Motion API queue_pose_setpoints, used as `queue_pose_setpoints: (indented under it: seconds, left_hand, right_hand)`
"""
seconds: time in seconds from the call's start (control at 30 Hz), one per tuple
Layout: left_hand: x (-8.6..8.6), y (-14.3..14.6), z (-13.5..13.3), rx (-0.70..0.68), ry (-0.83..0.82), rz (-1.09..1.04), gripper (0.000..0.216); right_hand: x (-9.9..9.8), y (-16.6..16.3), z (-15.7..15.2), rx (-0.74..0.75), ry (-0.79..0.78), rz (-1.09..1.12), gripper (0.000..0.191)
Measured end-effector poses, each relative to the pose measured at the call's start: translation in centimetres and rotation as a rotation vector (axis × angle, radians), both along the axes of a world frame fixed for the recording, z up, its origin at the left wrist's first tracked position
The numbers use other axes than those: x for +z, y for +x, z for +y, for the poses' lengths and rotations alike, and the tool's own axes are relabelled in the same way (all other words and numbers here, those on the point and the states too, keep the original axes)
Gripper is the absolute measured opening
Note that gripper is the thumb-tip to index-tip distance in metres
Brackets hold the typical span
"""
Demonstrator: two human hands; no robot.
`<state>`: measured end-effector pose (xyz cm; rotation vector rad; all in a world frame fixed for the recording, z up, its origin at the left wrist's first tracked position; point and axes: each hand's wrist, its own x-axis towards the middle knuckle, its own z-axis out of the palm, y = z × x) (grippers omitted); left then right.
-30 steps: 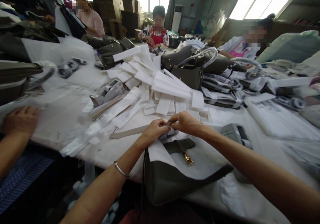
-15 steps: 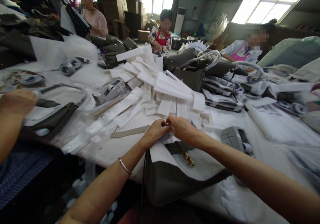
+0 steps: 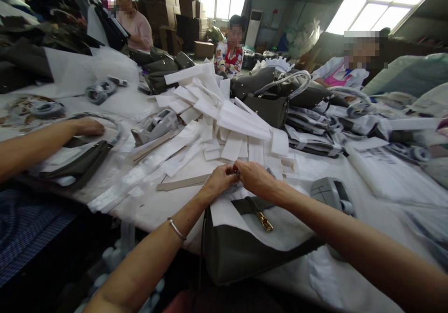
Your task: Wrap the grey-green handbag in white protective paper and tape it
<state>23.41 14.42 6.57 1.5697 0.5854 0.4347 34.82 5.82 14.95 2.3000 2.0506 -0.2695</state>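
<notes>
A dark olive handbag (image 3: 238, 252) lies at the table's front edge, with a white sheet (image 3: 226, 215) over part of it and a gold zip pull (image 3: 265, 221) showing. Just beyond its top, my left hand (image 3: 221, 181) and my right hand (image 3: 256, 177) meet, fingertips pinched together. Between and below them shows crumpled greyish clear plastic wrap (image 3: 238, 189), which both seem to grip; my fingers hide most of it. Left of my left hand lies a flat taupe strip (image 3: 182, 182). A grey tape dispenser (image 3: 329, 194) stands right of the bag.
White foam strips (image 3: 241, 119) are heaped mid-table. Plastic-wrapped bags (image 3: 311, 131) pile up at the right behind. At the left, a co-worker's hand (image 3: 89, 126) is over another olive bag (image 3: 82, 166). Another tape dispenser (image 3: 156, 126) stands by the foam. Several people sit across the table.
The co-worker's arm at the left has reached further in, over the other bag's handle. My two hands stay pinched together in nearly the same place.
</notes>
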Motion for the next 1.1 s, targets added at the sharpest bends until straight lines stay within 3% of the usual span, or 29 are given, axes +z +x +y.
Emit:
queue_pose_setpoints:
  seconds: [0.17,0.37,0.47,0.63,0.83,0.97,1.1]
  left_hand:
    - [0.5,-0.2,0.1,0.007,-0.090,-0.040,0.032]
    - [0.4,0.0,0.6,0.042,-0.359,-0.107,0.039]
    - [0.2,0.0,0.9,0.010,-0.442,-0.136,0.035]
    - [0.0,0.2,1.5,-0.028,-0.519,-0.182,0.027]
    - [-0.2,0.1,2.0,-0.049,-0.579,-0.218,0.018]
    - [0.3,-0.4,1.6,-0.064,-0.581,-0.236,0.034]
    - [0.8,-0.7,1.3,0.006,-0.568,-0.197,0.043]
  right_hand:
    - [-0.4,-0.2,0.1,0.048,0.040,-0.060,0.024]
    - [-0.5,0.0,-0.2,0.181,0.130,-0.095,0.017]
    - [-1.2,0.7,-0.4,0.300,0.250,-0.096,0.013]
    - [-1.9,1.6,-1.2,0.466,0.437,-0.013,0.025]
    - [-1.8,0.7,-3.0,0.413,0.462,-0.056,0.061]
    - [-2.6,0.6,-3.8,0.398,0.423,-0.017,0.085]
    - [-1.7,1.6,-4.8,0.285,0.442,0.184,0.073]
